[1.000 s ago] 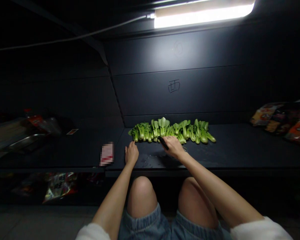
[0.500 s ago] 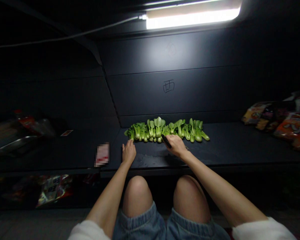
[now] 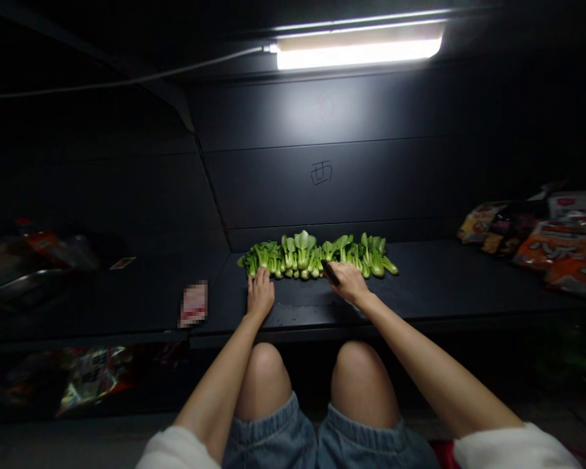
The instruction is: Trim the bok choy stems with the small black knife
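Dark shelf [image 3: 430, 283], row of leafy greens [image 3: 303, 243], colourful bags [image 3: 561, 251] at right

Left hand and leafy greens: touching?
Cannot tell. In the head view, fingertips of the left hand overlap the lower edge of the leafy greens, but contact or gap is not plain.

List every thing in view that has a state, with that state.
Lamp: lit.
Cable: joined to the lamp's left end.
Leafy greens: lying in a row, bases toward the person.
Left hand: open, fingertips at the greens.
Right hand: closed around a black object.
Snack bags: piled; sealing unclear.
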Tool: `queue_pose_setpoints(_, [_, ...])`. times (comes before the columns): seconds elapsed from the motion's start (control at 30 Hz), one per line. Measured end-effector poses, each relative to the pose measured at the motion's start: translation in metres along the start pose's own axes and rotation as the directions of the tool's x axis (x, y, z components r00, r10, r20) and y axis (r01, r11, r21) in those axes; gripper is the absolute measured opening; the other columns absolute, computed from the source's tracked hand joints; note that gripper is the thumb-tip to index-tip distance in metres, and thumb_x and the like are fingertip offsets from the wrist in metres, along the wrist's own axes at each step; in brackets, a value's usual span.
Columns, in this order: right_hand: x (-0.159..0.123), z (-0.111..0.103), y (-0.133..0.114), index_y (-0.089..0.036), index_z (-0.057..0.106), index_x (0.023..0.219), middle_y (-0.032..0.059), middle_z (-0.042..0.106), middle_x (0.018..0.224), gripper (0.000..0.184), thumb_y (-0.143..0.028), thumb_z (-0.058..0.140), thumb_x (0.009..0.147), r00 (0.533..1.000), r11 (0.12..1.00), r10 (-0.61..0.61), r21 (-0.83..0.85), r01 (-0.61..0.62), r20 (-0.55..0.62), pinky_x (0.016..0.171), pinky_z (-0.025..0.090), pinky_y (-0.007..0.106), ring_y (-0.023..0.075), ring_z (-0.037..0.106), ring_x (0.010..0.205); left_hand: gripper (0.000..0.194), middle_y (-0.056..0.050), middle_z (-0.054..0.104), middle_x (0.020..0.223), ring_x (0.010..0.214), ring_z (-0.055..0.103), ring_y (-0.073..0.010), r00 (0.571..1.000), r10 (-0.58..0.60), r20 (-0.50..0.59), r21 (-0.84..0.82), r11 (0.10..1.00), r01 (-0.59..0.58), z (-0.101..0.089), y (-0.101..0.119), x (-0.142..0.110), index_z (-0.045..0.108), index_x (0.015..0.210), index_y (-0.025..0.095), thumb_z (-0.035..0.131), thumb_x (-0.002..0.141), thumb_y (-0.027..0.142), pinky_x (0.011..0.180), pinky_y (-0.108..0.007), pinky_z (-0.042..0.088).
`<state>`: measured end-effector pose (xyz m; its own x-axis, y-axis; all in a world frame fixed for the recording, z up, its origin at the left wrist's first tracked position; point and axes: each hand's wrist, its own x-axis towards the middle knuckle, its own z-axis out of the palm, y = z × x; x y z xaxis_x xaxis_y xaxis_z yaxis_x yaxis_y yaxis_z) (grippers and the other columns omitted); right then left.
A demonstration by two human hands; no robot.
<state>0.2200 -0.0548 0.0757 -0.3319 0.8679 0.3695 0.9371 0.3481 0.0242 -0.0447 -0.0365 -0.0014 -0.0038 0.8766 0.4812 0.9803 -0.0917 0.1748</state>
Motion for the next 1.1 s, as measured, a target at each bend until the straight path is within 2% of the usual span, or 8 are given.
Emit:
queue_pose_setpoints(0.23, [-0.006,-0.008,0.01,-0.015,0.061,0.103,0.0098,0.071,0.098,0.032,-0.037,0.039,0.098,1.0,0.999,0.024,0.036,-0.024,-0.019,0.074,0.033,0.027,0.0198,0.063,0.09,0.048,-0.015,0.042,0.15,0.142,0.033,-0.0252,1.0,0.027,0.017,-0.033,0.999,-0.026,0.003,0.022,0.001,0.046,0.138,0.011,0.036,0.092,0.019,0.117,-0.049,0.026])
queue_pose_setpoints(0.37, [-0.009,-0.01,0.014,-0.014,0.063,0.1,0.0099,0.071,0.095,0.03,-0.034,0.04,0.098,0.999,0.999,0.03,0.01,-0.03,-0.027,0.075,0.032,0.027,0.0206,0.063,0.089,0.048,-0.015,0.042,0.15,0.142,0.034,-0.0251,0.998,0.054,0.013,-0.045,0.998,-0.053,0.005,0.031,0.002,0.046,0.138,0.011,0.036,0.092,0.019,0.117,-0.049,0.025])
queue_pose_setpoints(0.73, [-0.018,-0.005,0.029,-0.013,0.062,0.105,0.0121,0.071,0.101,0.029,-0.034,0.044,0.097,1.0,1.0,0.0,-0.011,-0.001,-0.013,0.076,0.032,0.028,0.0221,0.062,0.096,0.046,-0.015,0.047,0.146,0.139,0.039,-0.0257,0.99,0.133,-0.036,-0.074,0.988,-0.135,0.019,0.054,0.006,0.048,0.136,0.011,0.036,0.092,0.019,0.116,-0.05,0.027])
queue_pose_setpoints(0.93, [-0.02,-0.007,0.035,-0.014,0.064,0.102,0.0107,0.072,0.097,0.027,-0.033,0.045,0.096,0.999,0.999,0.029,-0.024,-0.028,0.041,0.074,0.032,0.028,0.0207,0.064,0.091,0.046,-0.016,0.046,0.146,0.139,0.038,-0.0256,0.989,0.144,-0.033,-0.081,0.986,-0.146,0.021,0.064,0.007,0.048,0.136,0.01,0.037,0.092,0.02,0.116,-0.05,0.027])
queue_pose_setpoints(1.1, [-0.021,-0.01,0.041,-0.013,0.064,0.103,0.0119,0.072,0.099,0.033,-0.036,0.041,0.097,0.999,0.999,0.043,0.001,-0.043,0.007,0.074,0.033,0.027,0.0206,0.063,0.092,0.046,-0.017,0.046,0.146,0.139,0.039,-0.0257,0.989,0.147,-0.031,-0.072,0.986,-0.149,0.023,0.067,0.008,0.048,0.136,0.011,0.036,0.093,0.02,0.115,-0.05,0.029])
